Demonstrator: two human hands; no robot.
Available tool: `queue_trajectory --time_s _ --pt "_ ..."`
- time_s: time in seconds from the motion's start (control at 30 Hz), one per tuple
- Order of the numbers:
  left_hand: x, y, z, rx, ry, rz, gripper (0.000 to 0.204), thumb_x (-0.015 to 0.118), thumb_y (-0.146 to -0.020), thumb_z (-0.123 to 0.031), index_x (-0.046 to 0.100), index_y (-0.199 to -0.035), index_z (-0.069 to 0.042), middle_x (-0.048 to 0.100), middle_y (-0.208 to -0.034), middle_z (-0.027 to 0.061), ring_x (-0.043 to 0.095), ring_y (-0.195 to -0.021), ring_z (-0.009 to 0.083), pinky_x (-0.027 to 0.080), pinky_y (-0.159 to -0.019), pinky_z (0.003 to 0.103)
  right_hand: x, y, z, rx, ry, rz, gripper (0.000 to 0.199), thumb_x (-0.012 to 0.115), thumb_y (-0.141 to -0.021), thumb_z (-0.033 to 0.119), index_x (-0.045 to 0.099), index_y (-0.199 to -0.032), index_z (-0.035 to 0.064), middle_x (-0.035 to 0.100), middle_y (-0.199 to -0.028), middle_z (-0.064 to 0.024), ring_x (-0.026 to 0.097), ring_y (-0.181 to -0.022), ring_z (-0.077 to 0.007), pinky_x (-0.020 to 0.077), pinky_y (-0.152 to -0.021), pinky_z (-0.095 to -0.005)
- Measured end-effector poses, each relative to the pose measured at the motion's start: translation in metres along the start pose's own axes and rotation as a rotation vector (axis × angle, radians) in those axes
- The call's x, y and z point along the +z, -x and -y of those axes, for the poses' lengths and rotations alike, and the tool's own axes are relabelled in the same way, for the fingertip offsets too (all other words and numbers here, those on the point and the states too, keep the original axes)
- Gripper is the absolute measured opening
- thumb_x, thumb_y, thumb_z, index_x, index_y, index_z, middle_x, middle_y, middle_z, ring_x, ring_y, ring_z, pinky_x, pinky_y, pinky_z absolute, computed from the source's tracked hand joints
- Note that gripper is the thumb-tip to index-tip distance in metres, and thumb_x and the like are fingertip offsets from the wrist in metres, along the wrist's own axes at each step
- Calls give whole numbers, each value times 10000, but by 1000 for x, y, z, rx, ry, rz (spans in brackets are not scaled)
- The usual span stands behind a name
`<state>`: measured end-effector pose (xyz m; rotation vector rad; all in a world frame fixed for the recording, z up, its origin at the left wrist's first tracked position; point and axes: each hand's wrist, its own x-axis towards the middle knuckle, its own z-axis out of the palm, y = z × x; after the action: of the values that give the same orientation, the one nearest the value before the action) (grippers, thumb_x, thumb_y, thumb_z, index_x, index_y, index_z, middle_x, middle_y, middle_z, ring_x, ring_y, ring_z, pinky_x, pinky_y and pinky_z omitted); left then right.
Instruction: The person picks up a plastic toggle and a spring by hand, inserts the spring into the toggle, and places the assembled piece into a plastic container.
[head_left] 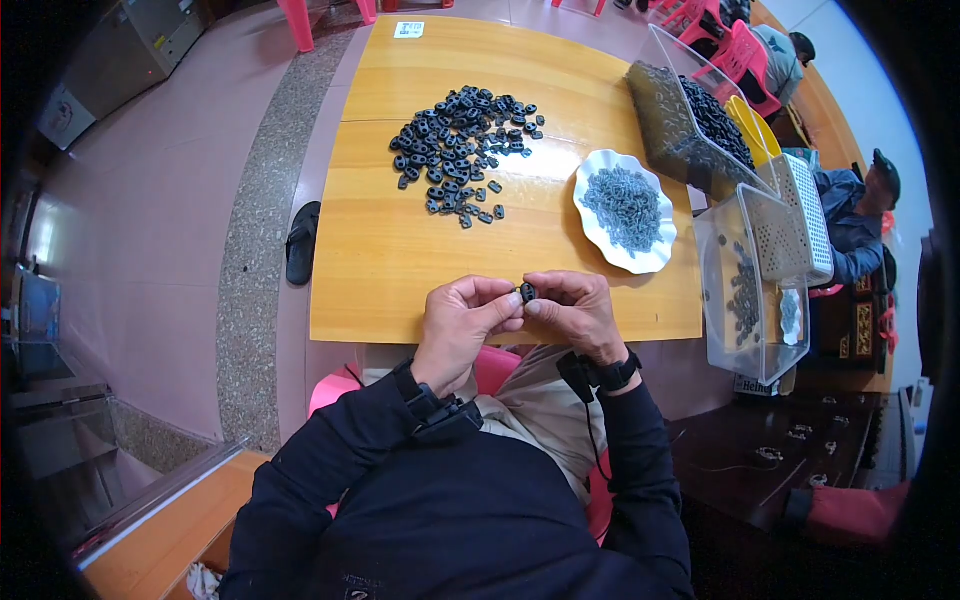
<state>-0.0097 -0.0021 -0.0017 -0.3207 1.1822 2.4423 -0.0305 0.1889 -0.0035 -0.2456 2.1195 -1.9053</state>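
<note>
pinching black piece (529, 292) near table edge (380, 337)

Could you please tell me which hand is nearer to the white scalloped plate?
Right. In the picture, the right hand is below and slightly left of the white scalloped plate; the left hand is also below, but farther left.

Head view, 1: wide fisheye, head-worn; faces down, near left hand (462, 322) and right hand (578, 312), worktop (500, 247) beyond.
</note>
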Motion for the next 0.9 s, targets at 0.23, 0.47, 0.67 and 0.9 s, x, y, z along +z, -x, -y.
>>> queue_trajectory --time_s 0.23,0.47,0.67,0.9 --pt "0 0 -1 -15 -8 3 141 652 -869 -45 618 -993 13 663 -874 81 648 -742 118 554 -693 226 0 0 4 -7 -52 31 312 720 -789 -6 652 -1093 -34 682 -965 -66 629 -857 -103 510 -770 -235" --pt "-1 0 0 -12 -23 11 138 659 -865 -46 618 -984 10 663 -873 82 649 -733 120 557 -687 230 2 0 5 -19 -110 43 291 708 -804 2 651 -1086 -45 680 -932 -52 627 -829 -95 515 -732 -224" --pt "-2 -1 2 -8 -31 15 139 663 -861 -45 616 -978 14 665 -870 86 651 -729 123 560 -683 234 1 0 5 -66 -91 43 282 712 -799 -2 660 -1073 -43 683 -930 -54 630 -830 -99 515 -734 -224" --pt "-2 0 1 -8 -34 20 141 657 -867 -50 613 -985 15 664 -871 89 652 -729 125 559 -676 232 -1 0 2 -30 -69 32 277 724 -794 20 671 -1060 -37 690 -931 -56 631 -817 -90 515 -724 -222"
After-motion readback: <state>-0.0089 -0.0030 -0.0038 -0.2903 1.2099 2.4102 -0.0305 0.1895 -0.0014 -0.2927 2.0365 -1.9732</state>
